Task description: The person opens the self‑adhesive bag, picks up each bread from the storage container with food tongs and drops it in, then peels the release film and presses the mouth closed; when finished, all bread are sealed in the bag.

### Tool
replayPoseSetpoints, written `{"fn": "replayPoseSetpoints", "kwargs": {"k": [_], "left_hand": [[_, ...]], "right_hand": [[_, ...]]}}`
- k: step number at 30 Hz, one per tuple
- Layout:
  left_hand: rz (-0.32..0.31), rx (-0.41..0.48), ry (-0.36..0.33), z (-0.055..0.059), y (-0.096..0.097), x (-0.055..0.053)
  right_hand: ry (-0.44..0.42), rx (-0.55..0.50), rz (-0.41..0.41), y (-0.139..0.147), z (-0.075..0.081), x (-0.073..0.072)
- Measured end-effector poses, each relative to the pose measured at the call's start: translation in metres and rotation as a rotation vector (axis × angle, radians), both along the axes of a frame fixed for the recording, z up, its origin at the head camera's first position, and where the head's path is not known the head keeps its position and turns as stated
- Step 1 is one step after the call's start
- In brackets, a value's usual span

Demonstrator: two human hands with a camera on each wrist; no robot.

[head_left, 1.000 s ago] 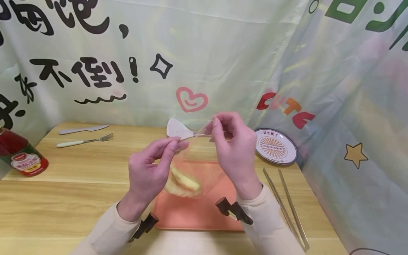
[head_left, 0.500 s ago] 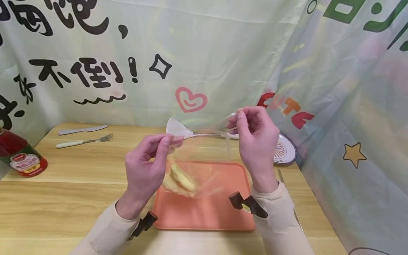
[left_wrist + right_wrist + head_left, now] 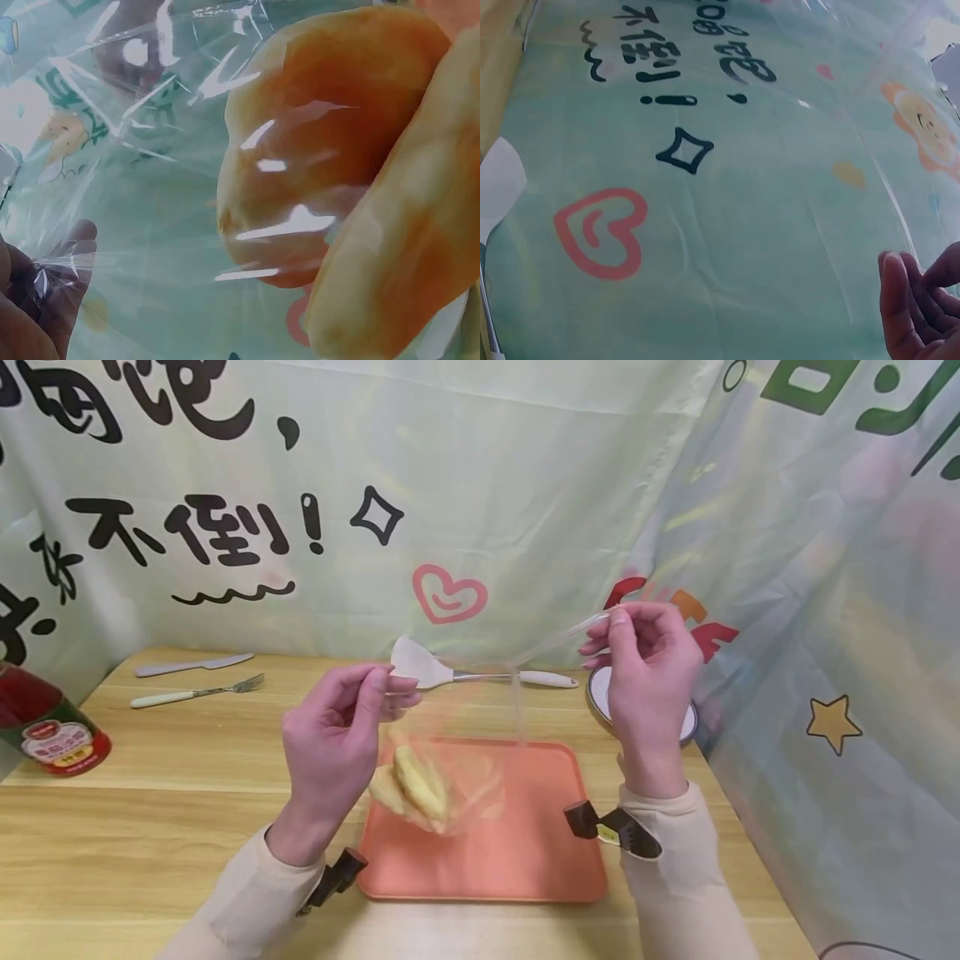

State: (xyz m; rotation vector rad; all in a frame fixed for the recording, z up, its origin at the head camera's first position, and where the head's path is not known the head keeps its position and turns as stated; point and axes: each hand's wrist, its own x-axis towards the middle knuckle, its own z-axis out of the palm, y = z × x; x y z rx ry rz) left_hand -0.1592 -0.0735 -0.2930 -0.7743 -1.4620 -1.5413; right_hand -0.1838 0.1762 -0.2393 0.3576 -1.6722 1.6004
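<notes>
Pinching a clear plastic bag [image 3: 480,777] at two places along its rim, thumb against fingers: with the left hand [image 3: 333,739] on one side and, well to the right, with the right hand [image 3: 654,681]. Carrying inside it two bread-like pieces, a long one [image 3: 422,787] and a rounder one [image 3: 300,172], below the pinch and just right of the left hand, so closer to that hand than to the other. Slanting from far left to near right along the longer piece. Cannot tell contact from clearance between the bag and the orange tray [image 3: 540,856] beneath. Hard to trace the rim through glare and see-through film. Farther off, showing a bottle [image 3: 56,727] cut off at the left edge, a fork [image 3: 187,696], a plate [image 3: 598,689] half hidden behind the right hand, a white spatula [image 3: 422,665] and, behind everything, a printed curtain [image 3: 525,485].
</notes>
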Motion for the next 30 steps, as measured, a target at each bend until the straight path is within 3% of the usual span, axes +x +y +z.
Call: {"fn": "replayPoseSetpoints", "kwargs": {"k": [11, 18, 30], "left_hand": [[0.039, 0.015, -0.068, 0.003, -0.009, 0.002], [0.028, 0.041, -0.118, 0.005, -0.014, 0.004], [-0.024, 0.120, -0.195, 0.007, -0.021, 0.005]], "right_hand": [[-0.074, -0.290, -0.024, 0.028, 0.002, -0.008], [-0.094, -0.407, -0.040, 0.044, -0.001, -0.013], [-0.226, -0.554, -0.023, 0.074, -0.013, -0.021]]}}
